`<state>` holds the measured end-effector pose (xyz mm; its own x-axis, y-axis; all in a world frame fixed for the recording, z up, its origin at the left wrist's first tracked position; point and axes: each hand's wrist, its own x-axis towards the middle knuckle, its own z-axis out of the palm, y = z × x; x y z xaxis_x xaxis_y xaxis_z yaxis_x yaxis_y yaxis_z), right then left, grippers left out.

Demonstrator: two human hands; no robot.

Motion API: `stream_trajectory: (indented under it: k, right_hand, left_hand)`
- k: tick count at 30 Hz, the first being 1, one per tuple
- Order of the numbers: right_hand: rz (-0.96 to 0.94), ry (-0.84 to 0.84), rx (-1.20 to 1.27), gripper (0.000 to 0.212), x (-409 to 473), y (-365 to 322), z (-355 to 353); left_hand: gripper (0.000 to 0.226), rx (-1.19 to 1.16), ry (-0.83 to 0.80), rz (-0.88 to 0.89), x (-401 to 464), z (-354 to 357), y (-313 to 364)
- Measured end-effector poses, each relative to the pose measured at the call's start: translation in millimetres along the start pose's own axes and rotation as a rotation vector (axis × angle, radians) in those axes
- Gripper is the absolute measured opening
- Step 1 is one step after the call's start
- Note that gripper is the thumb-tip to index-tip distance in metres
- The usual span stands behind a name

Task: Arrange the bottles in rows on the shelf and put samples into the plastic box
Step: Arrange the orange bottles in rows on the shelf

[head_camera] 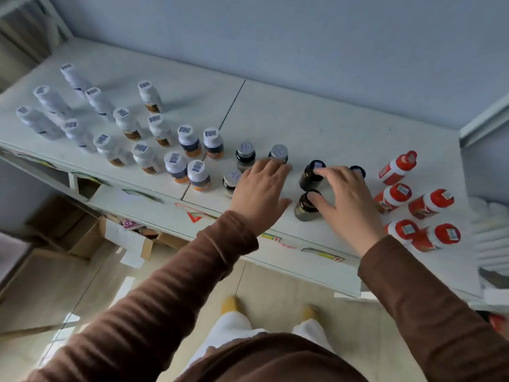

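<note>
Bottles stand in rows on the white shelf (344,128). At the left are several tall white bottles (52,102), then white-capped bottles with orange bases (176,166). In the middle are dark bottles with silver caps (245,154) and black caps (312,175). At the right stand several red-and-white bottles (398,168). My left hand (260,193) lies flat over the shelf, fingertips touching a silver-capped bottle (278,153). My right hand (348,198) spreads among the black-capped bottles; its thumb touches the near one (307,206) and its fingers reach the far ones. No plastic box is in view.
The wall rises just behind the shelf. A shelf upright (484,122) and stacked white items (493,238) close off the right side. Open cardboard boxes (121,235) sit on the floor under the shelf's left part.
</note>
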<state>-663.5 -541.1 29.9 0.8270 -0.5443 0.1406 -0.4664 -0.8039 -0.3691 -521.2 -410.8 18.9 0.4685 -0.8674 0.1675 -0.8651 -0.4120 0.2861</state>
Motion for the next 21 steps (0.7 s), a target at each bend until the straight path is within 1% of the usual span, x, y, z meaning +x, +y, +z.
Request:
stream_trajectory:
  k: [4,8,11,14,17,19,21]
  right_hand:
    - [-0.058,-0.061,0.005,0.045,0.6,43.8,-19.6]
    - [-0.136,-0.107,0.024,0.043,-10.4,89.6,-40.0]
    - [-0.195,-0.119,0.019,0.039,-21.6,122.7,-54.7]
    - [-0.216,-0.131,0.039,0.034,-32.1,148.8,-67.2]
    - [-0.237,-0.224,-0.020,0.040,-44.5,169.1,-72.5]
    - [-0.241,-0.312,-0.074,0.045,-51.3,179.1,-72.4]
    - [-0.259,-0.368,-0.119,0.045,-54.3,186.2,-70.4]
  left_hand:
    - [0.062,0.018,0.046,-0.035,12.2,14.9,43.0]
    - [0.064,-0.021,0.058,-0.142,8.6,34.0,97.1]
    - [0.062,-0.017,0.062,-0.166,2.5,50.3,132.4]
    - [0.060,-0.031,0.061,-0.187,-2.9,62.8,160.9]
    - [0.054,-0.066,0.072,-0.217,-11.6,75.1,184.3]
    - [0.050,-0.092,0.051,-0.242,-17.9,84.9,197.5]
    - [0.047,-0.120,0.014,-0.256,-22.5,95.9,208.5]
